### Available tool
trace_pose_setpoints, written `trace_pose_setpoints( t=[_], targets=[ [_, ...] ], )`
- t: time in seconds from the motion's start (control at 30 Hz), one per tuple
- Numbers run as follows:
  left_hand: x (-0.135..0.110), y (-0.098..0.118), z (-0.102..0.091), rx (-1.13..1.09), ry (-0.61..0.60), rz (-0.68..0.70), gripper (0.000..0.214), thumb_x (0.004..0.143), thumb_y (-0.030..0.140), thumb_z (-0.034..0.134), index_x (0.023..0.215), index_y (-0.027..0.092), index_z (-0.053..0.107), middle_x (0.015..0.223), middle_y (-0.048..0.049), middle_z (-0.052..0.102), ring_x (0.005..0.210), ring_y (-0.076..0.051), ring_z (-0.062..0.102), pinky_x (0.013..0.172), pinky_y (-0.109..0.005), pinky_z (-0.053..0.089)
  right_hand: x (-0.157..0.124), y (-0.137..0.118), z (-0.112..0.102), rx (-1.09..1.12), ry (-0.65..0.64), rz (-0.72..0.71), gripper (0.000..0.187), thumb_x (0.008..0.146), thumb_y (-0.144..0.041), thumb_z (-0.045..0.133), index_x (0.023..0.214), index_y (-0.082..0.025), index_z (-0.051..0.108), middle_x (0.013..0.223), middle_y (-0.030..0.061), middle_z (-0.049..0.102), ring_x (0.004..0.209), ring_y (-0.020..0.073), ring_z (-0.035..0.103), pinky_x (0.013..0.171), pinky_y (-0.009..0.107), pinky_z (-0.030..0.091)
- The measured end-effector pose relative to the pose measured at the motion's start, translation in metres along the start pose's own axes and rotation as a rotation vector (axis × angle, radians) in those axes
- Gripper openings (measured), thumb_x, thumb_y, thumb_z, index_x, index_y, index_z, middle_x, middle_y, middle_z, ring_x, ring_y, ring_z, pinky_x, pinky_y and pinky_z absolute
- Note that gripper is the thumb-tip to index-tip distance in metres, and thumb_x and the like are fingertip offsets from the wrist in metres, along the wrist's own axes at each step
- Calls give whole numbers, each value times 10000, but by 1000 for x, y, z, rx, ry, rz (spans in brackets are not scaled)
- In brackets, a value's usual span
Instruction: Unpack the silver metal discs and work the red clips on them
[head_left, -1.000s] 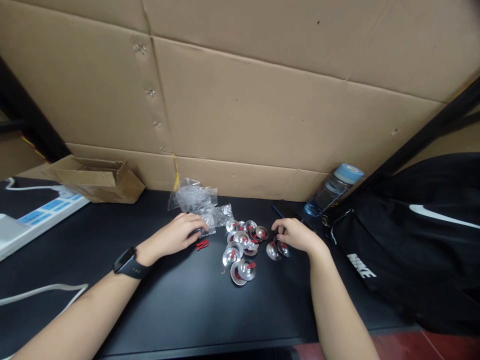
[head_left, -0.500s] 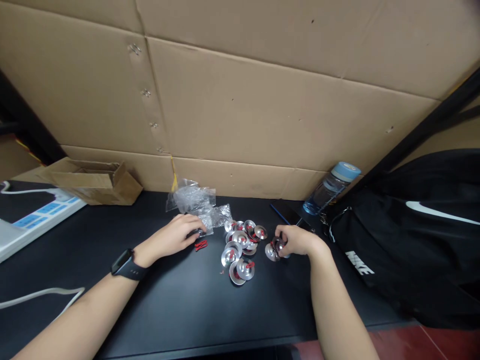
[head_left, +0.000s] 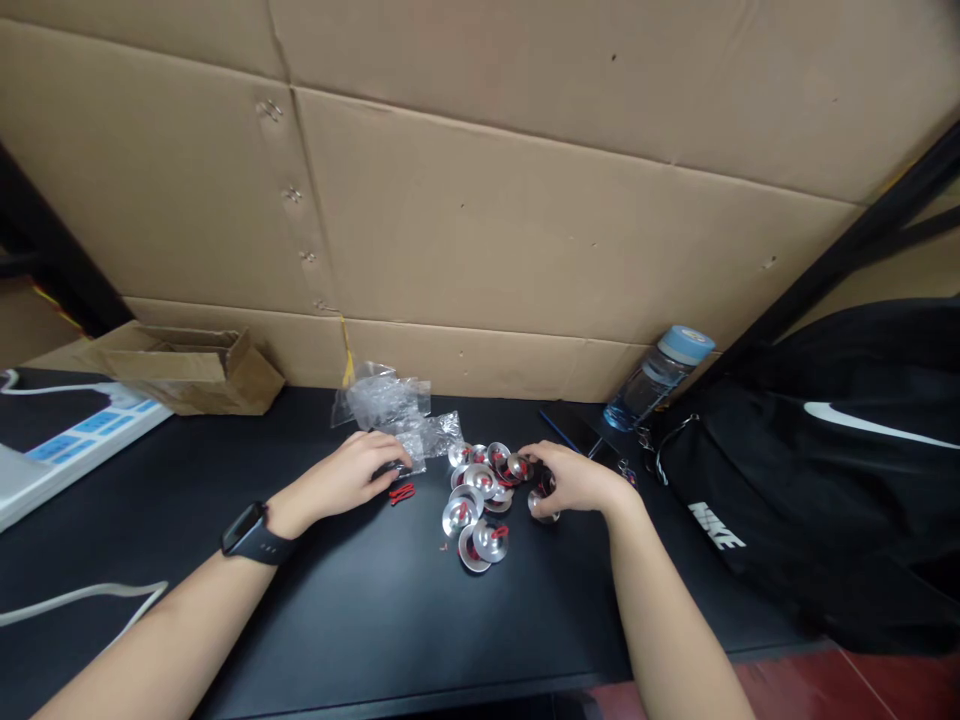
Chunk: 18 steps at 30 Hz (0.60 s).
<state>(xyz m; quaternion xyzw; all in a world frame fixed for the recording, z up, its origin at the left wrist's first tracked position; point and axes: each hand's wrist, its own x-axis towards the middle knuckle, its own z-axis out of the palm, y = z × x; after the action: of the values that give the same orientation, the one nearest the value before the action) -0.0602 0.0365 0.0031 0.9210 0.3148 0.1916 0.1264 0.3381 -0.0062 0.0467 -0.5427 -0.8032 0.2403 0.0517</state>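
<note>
A pile of silver finger cymbals [head_left: 480, 480] with red loops lies mid-table. My right hand [head_left: 574, 478] reaches over the pile's right side with fingers and thumb apart. Its fingertips are at the rightmost cymbal of the pile [head_left: 519, 466], and a separate cymbal [head_left: 541, 506] lies under its thumb, partly hidden. On the other side, my left hand [head_left: 367, 470] rests on the table, fingers curled round a small dark object [head_left: 393, 469] that is mostly covered. Red cords [head_left: 402, 493] lie just below its fingertips, and clear plastic bags [head_left: 390, 400] lie just beyond it.
An open cardboard box [head_left: 187, 370] and a white power strip [head_left: 90, 445] stand at the left. A blue-lidded water bottle [head_left: 660, 378], a dark phone-like slab [head_left: 577, 428] and a black bag [head_left: 795, 500] occupy the right. A cardboard wall [head_left: 465, 250] closes off the back.
My right hand has shifted left toward the pile and spread its fingers, leaving the cymbal it was pinching on the table. My left hand stays where it was.
</note>
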Motion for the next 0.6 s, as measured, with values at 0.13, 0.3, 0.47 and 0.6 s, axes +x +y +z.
trace_pose_setpoints(
  t=[0.13,0.3,0.47,0.6],
  targets=[
    [0,0,0,13,-20,-4,230,983,208,531,1132,274,694,1126,-43,720,1089,-231,656,970,-353,460,2,-2,2,-12,103,88,864,670,-388,914,1426,-158,566,1271,154,650,1182,322,621,1026,443,492],
    [0,0,-1,28,-38,-8,236,986,194,524,1141,271,684,1141,-45,713,1090,-233,648,981,-366,449,-2,4,-3,-33,15,69,841,650,-282,909,1420,-196,581,1410,140,580,1318,334,542,1132,440,423],
    [0,0,-1,22,-32,-4,230,986,205,529,1137,265,692,1139,-50,716,1093,-238,647,977,-368,455,-11,19,-9,-74,-105,244,837,555,-205,922,1334,-208,618,1259,108,626,1107,287,646,952,354,513],
    [0,0,0,22,-42,-9,229,993,202,522,1135,262,691,1131,-49,714,1072,-229,647,979,-358,448,-8,14,-6,-110,-100,260,579,583,-209,897,1116,-203,670,1052,61,661,897,231,658,749,291,493]
  ],
)
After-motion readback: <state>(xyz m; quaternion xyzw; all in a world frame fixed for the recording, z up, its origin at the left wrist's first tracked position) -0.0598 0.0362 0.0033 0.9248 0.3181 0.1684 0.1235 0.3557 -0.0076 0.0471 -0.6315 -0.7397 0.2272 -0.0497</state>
